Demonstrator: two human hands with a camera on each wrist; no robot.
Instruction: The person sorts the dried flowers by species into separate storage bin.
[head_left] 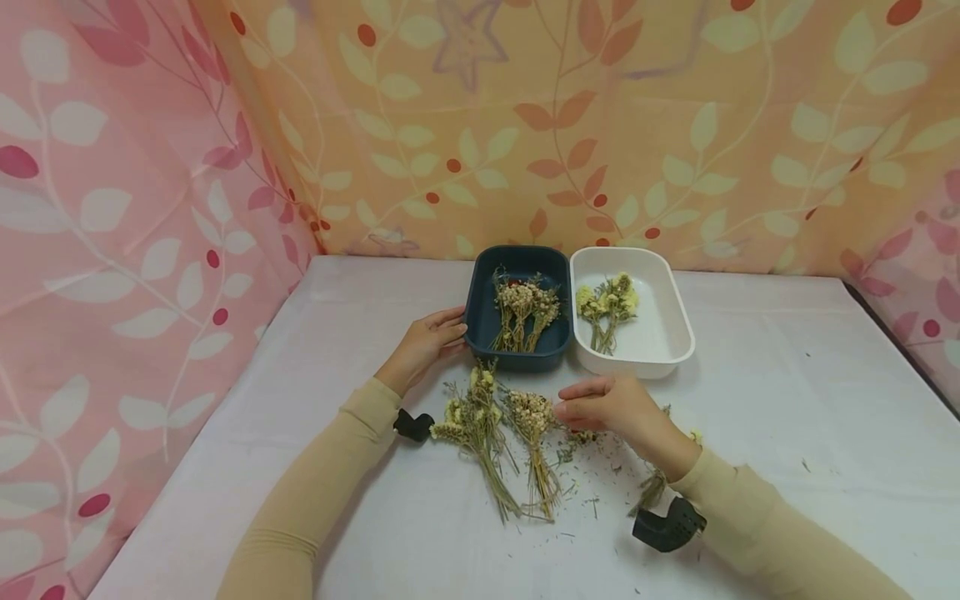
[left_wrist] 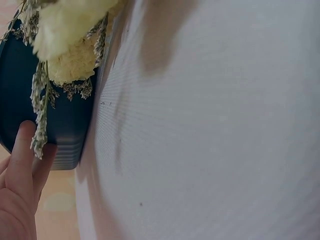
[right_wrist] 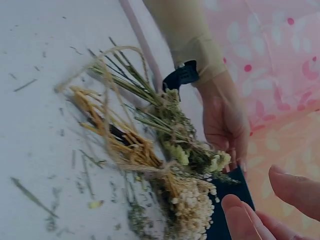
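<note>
My left hand [head_left: 426, 348] touches the left side of a navy blue plastic box [head_left: 521, 363], its extended fingers [left_wrist: 22, 150] along the wall in the left wrist view. Bunches of small cream dried flowers [head_left: 517, 300] lie in that box. With nothing between thumb and fingers, my right hand [head_left: 621, 410] hovers just right of a twine-tied bunch of cream dried flowers [head_left: 531, 415] on the table. Left of that bunch lies a pale yellow dried-flower bunch [head_left: 478, 421] with green stems. Another bunch [head_left: 651, 492] is mostly hidden under my right forearm.
A white plastic box [head_left: 663, 333] stands against the navy one's right side, with yellow dried flowers [head_left: 618, 293] in it. Bits of stem and leaf litter the white tablecloth [head_left: 795, 400]. Patterned cloth [head_left: 637, 150] hangs behind the table and at both sides.
</note>
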